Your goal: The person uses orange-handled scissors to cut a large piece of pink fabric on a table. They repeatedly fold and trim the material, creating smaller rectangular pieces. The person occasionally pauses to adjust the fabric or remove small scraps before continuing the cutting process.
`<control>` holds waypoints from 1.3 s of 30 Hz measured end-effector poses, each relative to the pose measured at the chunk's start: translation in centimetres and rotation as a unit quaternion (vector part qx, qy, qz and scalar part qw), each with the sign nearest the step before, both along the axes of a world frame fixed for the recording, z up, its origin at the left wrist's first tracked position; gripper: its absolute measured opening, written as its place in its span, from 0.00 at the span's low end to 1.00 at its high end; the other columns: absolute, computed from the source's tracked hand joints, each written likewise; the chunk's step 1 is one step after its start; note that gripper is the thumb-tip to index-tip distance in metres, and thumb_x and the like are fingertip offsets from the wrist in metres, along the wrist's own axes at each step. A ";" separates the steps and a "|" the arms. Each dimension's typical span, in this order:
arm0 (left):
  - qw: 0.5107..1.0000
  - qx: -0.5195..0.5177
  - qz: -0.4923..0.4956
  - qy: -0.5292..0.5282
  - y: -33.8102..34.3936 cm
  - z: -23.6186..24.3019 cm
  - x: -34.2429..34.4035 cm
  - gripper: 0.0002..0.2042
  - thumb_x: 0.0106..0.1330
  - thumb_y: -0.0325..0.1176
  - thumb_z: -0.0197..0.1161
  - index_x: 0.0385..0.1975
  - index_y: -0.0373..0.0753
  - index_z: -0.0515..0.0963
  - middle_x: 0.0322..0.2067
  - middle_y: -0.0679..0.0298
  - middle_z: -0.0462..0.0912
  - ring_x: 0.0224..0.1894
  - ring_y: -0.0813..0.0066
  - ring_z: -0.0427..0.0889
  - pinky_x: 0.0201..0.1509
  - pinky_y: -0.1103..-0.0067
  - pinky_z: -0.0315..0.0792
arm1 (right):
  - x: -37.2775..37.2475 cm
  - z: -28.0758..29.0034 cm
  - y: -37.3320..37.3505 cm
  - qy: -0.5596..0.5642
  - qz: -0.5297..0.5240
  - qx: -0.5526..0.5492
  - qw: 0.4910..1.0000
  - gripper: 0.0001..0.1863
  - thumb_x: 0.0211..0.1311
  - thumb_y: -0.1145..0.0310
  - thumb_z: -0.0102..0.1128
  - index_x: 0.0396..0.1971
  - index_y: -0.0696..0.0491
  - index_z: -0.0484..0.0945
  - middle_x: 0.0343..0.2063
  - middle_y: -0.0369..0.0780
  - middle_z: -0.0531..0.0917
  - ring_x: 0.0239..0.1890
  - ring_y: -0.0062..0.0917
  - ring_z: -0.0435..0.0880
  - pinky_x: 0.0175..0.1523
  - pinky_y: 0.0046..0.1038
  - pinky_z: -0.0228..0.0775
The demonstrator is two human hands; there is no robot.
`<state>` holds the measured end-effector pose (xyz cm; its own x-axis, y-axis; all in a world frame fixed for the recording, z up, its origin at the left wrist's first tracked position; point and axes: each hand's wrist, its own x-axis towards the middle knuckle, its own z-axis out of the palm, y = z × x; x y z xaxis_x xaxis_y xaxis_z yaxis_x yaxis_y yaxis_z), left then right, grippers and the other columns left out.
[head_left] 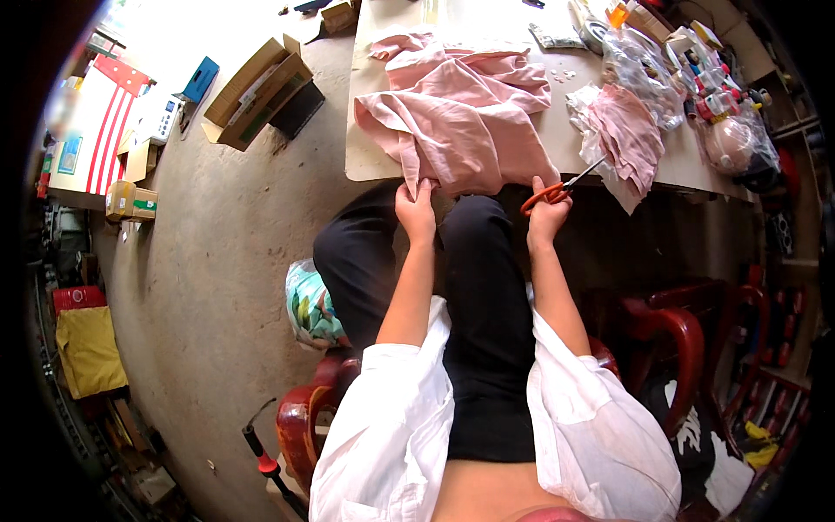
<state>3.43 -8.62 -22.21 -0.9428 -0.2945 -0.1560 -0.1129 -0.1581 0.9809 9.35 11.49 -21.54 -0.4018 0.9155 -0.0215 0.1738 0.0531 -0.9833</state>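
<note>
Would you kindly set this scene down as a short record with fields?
Left hand: holds the pink cloth at its near edge
Right hand: at the cloth's near right corner, holding orange-handled scissors
Cloth state: rumpled, mostly on the table
Right of cloth: smaller pink fabric on pale wrapping
Left of table: open cardboard box

The pink cloth (461,122) on the table (370,163) looks wrinkly and dull. Scissors (567,185) at the table's edge have metal blades (588,170) and smooth plastic handles (528,207).
</note>
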 end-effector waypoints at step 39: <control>0.893 -0.060 -0.426 -0.130 -7.2 7.5 21.5 0.12 0.56 0.35 0.59 0.29 0.29 0.76 0.20 0.64 0.77 0.25 0.81 0.73 0.30 0.81 0.69 | 23.4 16.0 7.6 -0.095 -0.030 0.029 0.995 0.15 0.60 0.63 0.61 0.39 0.56 0.68 0.37 0.38 0.78 0.35 0.20 0.79 0.35 0.19 0.70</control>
